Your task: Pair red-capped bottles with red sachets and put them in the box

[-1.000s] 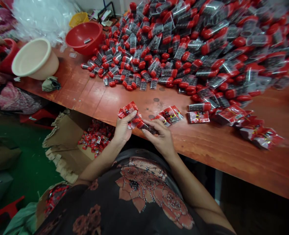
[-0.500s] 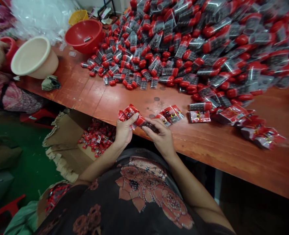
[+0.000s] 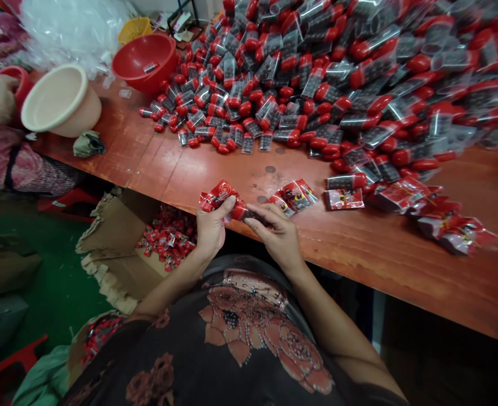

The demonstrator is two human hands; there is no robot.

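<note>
Red foil packet (image 3: 220, 194) clasped in the closed fingers of the left hand (image 3: 210, 234), dark-filled red-capped tube (image 3: 249, 215) pinched narrowly by the right hand (image 3: 274, 239), both just over the near edge of the worktop (image 3: 359, 265); flat foil packets (image 3: 293, 198) just beside, heap of capped tubes (image 3: 274, 96) beyond.

Two hands (image 3: 210, 232) (image 3: 276, 242), one red bowl (image 3: 133, 59), one cream basin (image 3: 80, 115), one cardboard box (image 3: 114, 248)

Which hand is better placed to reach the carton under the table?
Probably the left hand: it holds a red packet at the table edge, nearly above the carton. The right hand sits farther away, pinching a capped tube.
</note>
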